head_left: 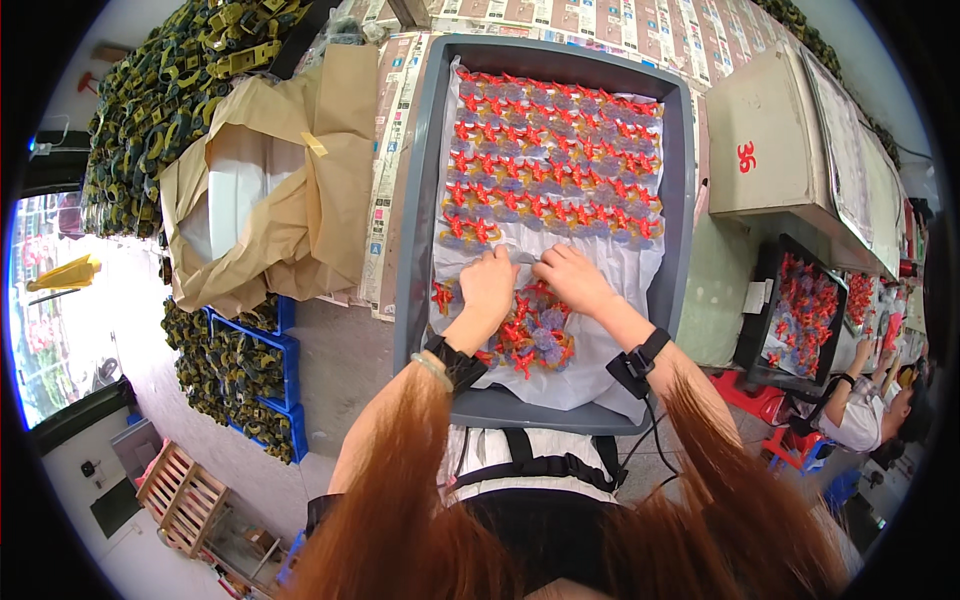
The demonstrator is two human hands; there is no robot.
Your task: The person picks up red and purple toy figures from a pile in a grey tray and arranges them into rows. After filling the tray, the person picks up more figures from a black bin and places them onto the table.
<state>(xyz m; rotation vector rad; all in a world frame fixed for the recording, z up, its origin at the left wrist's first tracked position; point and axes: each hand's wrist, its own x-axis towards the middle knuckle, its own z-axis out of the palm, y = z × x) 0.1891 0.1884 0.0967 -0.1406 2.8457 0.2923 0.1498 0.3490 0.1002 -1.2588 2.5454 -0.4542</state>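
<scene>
Hands (487, 286) angle inward, perhaps pinching.

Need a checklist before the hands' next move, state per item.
1. Left hand and right hand inside tray walls: ok.
2. Far red pieces in rows: ok.
3. Nearest row spans the tray: not ok, pieces only at its left end.
4. Near pieces lined up: not ok, loose heap.
5. White liner smooth: not ok, creased.
6. Fingertip grip secure: cannot tell.
</scene>
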